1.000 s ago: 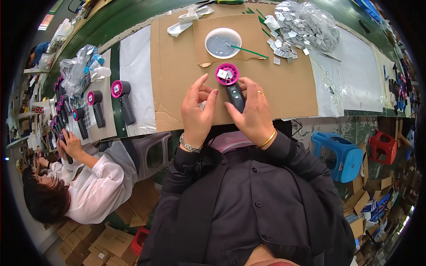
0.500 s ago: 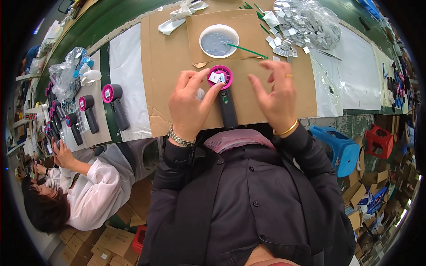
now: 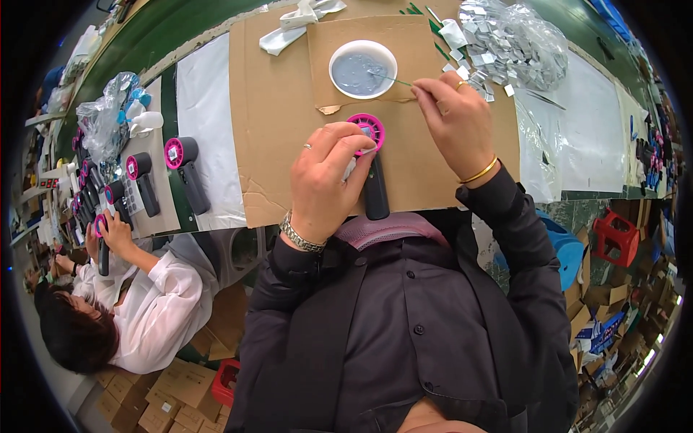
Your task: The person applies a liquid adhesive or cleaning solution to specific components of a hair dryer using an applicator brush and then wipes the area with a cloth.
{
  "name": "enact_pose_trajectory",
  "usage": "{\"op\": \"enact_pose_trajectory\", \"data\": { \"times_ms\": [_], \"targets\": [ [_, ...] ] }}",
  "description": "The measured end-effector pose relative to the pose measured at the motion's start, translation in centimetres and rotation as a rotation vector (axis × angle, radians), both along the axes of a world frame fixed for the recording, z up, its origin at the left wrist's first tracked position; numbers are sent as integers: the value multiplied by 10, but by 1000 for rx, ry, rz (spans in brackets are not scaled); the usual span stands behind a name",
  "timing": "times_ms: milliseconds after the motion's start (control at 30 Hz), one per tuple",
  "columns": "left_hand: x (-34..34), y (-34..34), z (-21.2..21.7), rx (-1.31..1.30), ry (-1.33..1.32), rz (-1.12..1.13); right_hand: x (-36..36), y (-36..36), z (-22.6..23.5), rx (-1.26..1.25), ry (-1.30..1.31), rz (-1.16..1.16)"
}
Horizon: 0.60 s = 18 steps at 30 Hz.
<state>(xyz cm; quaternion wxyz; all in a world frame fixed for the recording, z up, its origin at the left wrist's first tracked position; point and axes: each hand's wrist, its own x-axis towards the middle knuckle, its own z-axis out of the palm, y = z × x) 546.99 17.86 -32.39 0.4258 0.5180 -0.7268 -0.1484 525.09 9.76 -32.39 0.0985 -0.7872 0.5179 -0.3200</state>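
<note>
A handheld fan (image 3: 376, 189) with a dark grey handle and a pink ring lies on the cardboard in front of me. Beside its head, my left hand (image 3: 326, 169) is closed in a pinch; a small pale piece (image 3: 370, 149) shows at the fingertips, partly hidden. Something whitish also peeks out under the fingers. Up and to the right, my right hand (image 3: 456, 119) pinches the end of a thin green stick (image 3: 401, 82). The stick's other end rests in grey-blue paste (image 3: 357, 74) inside a white bowl (image 3: 333, 81).
Silvery square pieces (image 3: 498, 50) spill from a clear plastic bag at the back right, near tweezers (image 3: 546, 99). A white cloth (image 3: 283, 40) lies at the back. More fans (image 3: 189, 177) stand to the left, where a co-worker (image 3: 162, 303) sits handling one. A blue stool (image 3: 559, 249) is at right.
My right hand, empty and spread before, has taken hold of the green stick. My left fingers have closed together, and the white square on the fan head no longer shows there.
</note>
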Motion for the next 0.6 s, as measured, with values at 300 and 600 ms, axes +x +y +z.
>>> {"op": "enact_pose_trajectory", "data": {
  "times_ms": [300, 600],
  "targets": [
    [5, 3, -1, -39, -212, -60, -8, -17, 4, 184, -285, -86],
    [13, 4, -14, -118, -270, -83, -10, -24, -9, 354, -353, -130]
  ]
}}
